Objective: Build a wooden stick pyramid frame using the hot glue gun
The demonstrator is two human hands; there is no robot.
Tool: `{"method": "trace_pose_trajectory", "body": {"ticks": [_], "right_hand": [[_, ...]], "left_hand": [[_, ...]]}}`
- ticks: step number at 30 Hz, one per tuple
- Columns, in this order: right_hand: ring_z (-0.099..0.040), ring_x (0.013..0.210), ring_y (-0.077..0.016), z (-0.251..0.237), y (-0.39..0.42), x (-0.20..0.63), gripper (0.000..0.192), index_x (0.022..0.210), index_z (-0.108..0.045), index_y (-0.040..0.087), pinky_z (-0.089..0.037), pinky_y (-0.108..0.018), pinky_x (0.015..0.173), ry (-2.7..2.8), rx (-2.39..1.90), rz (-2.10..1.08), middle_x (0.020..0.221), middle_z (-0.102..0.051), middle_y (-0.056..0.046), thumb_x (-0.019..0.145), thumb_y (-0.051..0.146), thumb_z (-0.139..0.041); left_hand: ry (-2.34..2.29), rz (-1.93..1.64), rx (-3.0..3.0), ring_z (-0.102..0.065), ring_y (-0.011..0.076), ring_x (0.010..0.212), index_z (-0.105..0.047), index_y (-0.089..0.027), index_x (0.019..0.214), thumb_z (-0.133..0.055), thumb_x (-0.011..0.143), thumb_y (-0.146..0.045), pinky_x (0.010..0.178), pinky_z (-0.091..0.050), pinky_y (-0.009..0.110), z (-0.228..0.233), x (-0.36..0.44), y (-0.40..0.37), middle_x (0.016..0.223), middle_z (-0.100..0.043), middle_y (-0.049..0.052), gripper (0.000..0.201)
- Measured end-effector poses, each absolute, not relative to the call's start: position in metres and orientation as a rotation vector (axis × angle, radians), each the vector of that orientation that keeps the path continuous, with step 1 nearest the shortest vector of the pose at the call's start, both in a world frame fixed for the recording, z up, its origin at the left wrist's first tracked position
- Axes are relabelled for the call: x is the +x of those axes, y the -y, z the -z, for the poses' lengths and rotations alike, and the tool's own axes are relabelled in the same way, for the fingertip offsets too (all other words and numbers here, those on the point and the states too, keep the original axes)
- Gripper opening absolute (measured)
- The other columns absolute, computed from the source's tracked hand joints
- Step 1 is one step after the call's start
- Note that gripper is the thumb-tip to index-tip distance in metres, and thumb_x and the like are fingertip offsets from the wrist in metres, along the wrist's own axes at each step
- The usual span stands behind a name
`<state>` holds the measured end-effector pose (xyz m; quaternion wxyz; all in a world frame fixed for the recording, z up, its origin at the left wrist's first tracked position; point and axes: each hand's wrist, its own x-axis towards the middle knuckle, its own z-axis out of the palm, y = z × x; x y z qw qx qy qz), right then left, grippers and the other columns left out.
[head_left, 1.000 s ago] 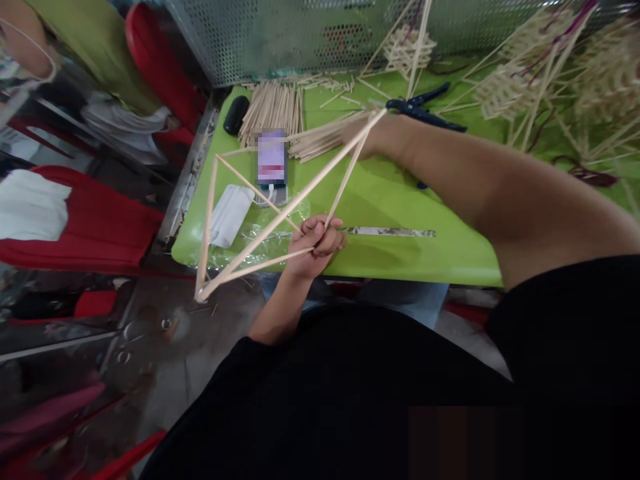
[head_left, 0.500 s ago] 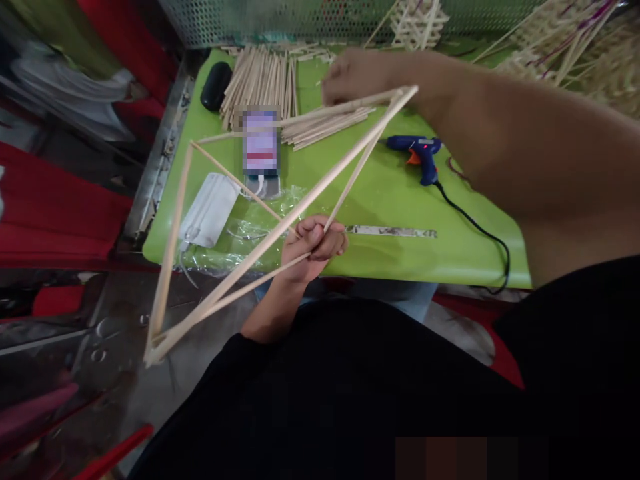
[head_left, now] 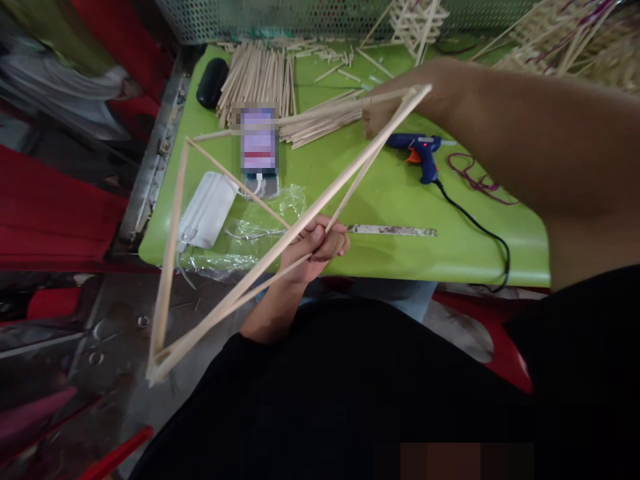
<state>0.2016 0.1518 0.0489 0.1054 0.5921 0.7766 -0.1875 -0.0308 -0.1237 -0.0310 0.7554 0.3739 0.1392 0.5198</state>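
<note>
Both hands grip the stick frame [head_left: 280, 230]: left hand [head_left: 315, 243] pinching its near joint, right hand [head_left: 395, 110] its far corner.

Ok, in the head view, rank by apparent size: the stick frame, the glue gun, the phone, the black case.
1. stick frame, nearest the camera, so enlarged
2. phone and glue gun, too alike to rank
3. black case

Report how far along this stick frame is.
Done: several long sticks already meet into a pyramid-like frame. In hand: the left hand grips one corner, the right hand is at the far corner. Left: the stick pile and glue gun lie unused.
</note>
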Motion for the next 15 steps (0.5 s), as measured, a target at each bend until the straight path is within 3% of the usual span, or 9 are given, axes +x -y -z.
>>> {"method": "trace_pose_trajectory", "body": {"ticks": [5, 11, 15], "right_hand": [[-0.072, 0.121, -0.0292, -0.056, -0.145, 0.188, 0.04, 0.135, -0.07, 0.014, -0.064, -0.048, 0.103, -2.036, 1.574, 0.337, 0.136, -0.07, -0.009, 0.107, 0.042, -0.071], [-0.072, 0.116, -0.0257, -0.071, -0.123, 0.177, 0.038, 0.135, -0.069, 0.014, -0.065, -0.048, 0.101, -2.259, 1.482, 0.27, 0.134, -0.072, -0.01, 0.107, 0.04, -0.071], [-0.073, 0.11, -0.0229, -0.065, -0.119, 0.172, 0.029, 0.125, -0.072, 0.014, -0.065, -0.045, 0.098, -2.377, 1.487, 0.29, 0.125, -0.074, -0.009, 0.106, 0.035, -0.074]], "left_hand": [[-0.31, -1.153, 0.818, -0.026, 0.0085, 0.036, -0.086, -0.024, 0.096, -0.077, 0.098, -0.051, 0.057, -0.044, 0.03, 0.031, -0.03, 0.123, 0.038, -0.02, -0.012, 0.028], [-0.295, -1.145, 0.831, -0.023, 0.0077, 0.038, -0.086, -0.025, 0.1, -0.075, 0.099, -0.051, 0.06, -0.044, 0.029, 0.031, -0.03, 0.124, 0.04, -0.019, -0.012, 0.028], [-0.253, -1.143, 0.814, -0.023, 0.0072, 0.04, -0.087, -0.026, 0.103, -0.073, 0.101, -0.045, 0.061, -0.043, 0.028, 0.029, -0.029, 0.125, 0.042, -0.021, -0.011, 0.024]]}}
